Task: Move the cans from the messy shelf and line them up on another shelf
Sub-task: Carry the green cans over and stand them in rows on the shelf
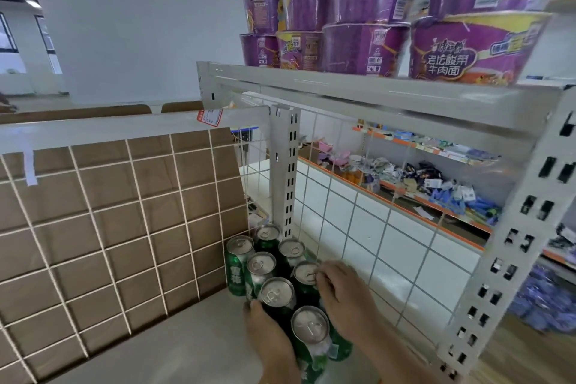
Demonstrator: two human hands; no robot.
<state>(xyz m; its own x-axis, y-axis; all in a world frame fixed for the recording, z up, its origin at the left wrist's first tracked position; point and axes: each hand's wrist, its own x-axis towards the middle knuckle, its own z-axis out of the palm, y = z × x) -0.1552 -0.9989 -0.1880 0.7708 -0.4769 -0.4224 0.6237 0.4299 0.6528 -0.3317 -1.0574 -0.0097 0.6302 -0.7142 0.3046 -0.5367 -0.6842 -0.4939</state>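
Right hand (343,296) pinched the rim of a rear can (307,273); left hand (268,340) wrapped a front can (277,293), thumb on its side, fingers hidden. Head view only: cans (261,265) stood in two tight rows in the shelf (187,337) corner, against the grid (350,221). Risk: shifting one could clip and topple neighbours.

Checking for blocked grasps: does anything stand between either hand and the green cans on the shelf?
Nothing visible does. The left hand and right hand are both touching the cans; the wire grid runs behind them, not between.
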